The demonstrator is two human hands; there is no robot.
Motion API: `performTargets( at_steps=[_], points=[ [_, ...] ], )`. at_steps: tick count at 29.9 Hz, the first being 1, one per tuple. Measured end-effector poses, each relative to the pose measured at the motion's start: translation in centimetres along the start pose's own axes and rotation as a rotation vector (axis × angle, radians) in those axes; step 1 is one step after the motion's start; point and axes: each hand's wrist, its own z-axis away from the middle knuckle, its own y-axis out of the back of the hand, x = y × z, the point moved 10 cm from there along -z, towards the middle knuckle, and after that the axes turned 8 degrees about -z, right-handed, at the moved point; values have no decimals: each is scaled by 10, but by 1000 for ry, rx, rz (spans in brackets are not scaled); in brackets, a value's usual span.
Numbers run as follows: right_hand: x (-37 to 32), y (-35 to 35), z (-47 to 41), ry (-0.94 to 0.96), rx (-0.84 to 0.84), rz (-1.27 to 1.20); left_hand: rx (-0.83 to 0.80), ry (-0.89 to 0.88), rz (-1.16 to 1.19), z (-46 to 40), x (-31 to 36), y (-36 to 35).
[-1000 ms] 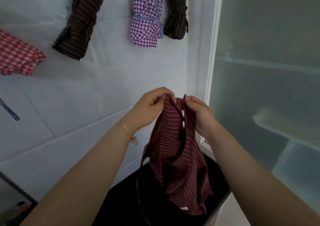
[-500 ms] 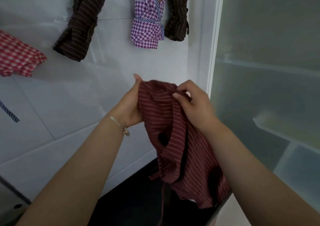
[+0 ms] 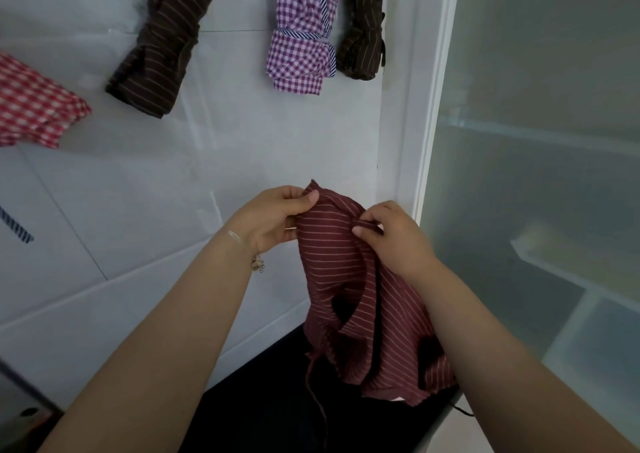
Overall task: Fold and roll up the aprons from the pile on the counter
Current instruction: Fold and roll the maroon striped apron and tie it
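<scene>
Maroon pinstriped cloth apron [image 3: 349, 279] hangs bunched at lower centre, left hand [image 3: 273, 222] and right hand [image 3: 394, 241] pinching its top edge; spreading those corners apart should flatten it.

No legible text, label, brand, number or sign appears anywhere in the frame.
</scene>
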Motion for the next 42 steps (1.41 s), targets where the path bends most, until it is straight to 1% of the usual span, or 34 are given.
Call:
performTargets(
  at_steps=[1,3,4,6,7,8,9,12,13,18,22,26,29,32,34,36,37,38,40,42],
  points=[
    [7,0,-1,-45,-1,-7,-2,-1,43,-1,-1,-2],
    [10,4,-2,-96,11,-75,30,-20,8,-5,-3,-4],
    [5,4,-3,-102,-13,-169,51,-34,-57,-6,-2,-5],
    [-13,-2,0,-111,-144,-451,94,-76,-191,-6,2,-10],
    [-23,-4,1,-108,-198,-550,97,-111,-237,-5,6,-14],
    [-29,-3,1,-99,-205,-595,76,-154,-269,-4,11,-20],
    [-30,0,-2,-92,-164,-608,41,-196,-284,-3,15,-27],
    [-17,15,-10,-110,40,-585,-25,-294,-266,2,25,-41],
    [-12,16,-11,-131,60,-599,-27,-315,-251,3,27,-42],
    [-10,7,-11,-144,-19,-742,-82,-346,-211,2,28,-47],
    [-11,15,-15,-103,37,-642,-98,-357,-235,-1,28,-48],
    [-7,15,-14,-160,65,-677,-106,-413,-213,4,36,-51],
    [-4,32,-16,-146,202,-612,-100,-441,-221,5,32,-53],
    [6,62,-21,-139,392,-593,-87,-550,-466,6,17,-60],
    [14,78,-25,-141,469,-576,-109,-564,-632,2,-2,-62],
    [27,86,-27,-155,518,-568,-136,-554,-738,0,-20,-62],
    [35,89,-27,-169,542,-555,-121,-534,-766,-1,-29,-60],
    [43,93,-26,-183,576,-539,-77,-511,-774,-3,-35,-53],
    [60,107,-20,-213,680,-526,72,-456,-801,-8,-42,-33],
    [74,122,-12,-243,794,-568,189,-400,-914,-11,-47,-11]
  ],
)
